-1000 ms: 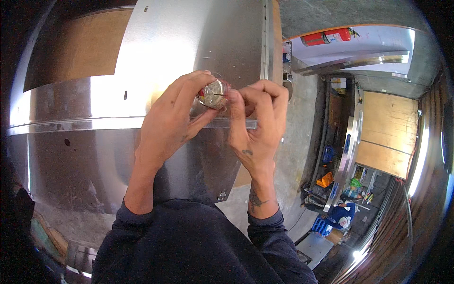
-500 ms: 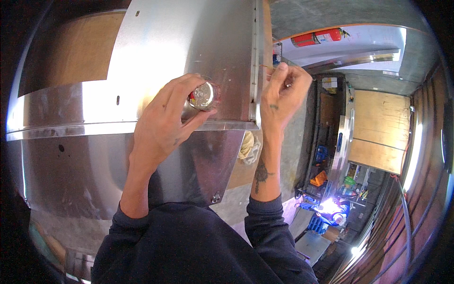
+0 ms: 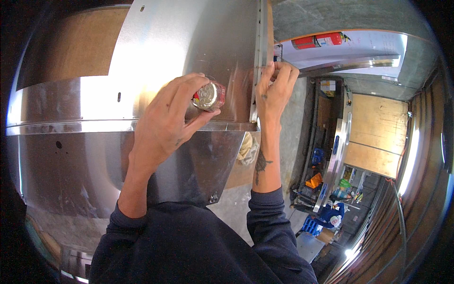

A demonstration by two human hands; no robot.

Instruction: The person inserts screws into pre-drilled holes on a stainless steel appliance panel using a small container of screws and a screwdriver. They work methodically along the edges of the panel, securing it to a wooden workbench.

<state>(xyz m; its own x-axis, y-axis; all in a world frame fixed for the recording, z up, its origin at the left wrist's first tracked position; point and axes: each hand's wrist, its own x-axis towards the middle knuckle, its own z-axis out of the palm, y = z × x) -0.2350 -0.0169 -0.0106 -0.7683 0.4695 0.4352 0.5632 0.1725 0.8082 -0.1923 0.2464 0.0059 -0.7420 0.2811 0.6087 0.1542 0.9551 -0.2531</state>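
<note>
My left hand [image 3: 165, 106] is wrapped round a small metal can [image 3: 208, 97] with a round silver end and some red on its side. It holds the can over the shiny sheet-metal surface [image 3: 227, 42], near its front right corner. My right hand [image 3: 275, 90] is closed in a pinch at the right-hand edge strip [image 3: 260, 47] of that metal. What its fingertips hold is too small and covered to make out. Below the front edge hangs a second metal panel [image 3: 189, 165].
A pale bundled cloth [image 3: 247, 149] lies beyond the panel's right side. Farther right are a red fire extinguisher [image 3: 319, 40], a wooden board [image 3: 376, 132], an orange item [image 3: 313, 180] and a person in blue [image 3: 333, 215] bent over work. Hoses [image 3: 399, 208] run along the right.
My right hand has moved left to the metal's edge, and the thin stick at its fingertips no longer shows. The can is tilted slightly differently. The bright welding light by the other person is gone.
</note>
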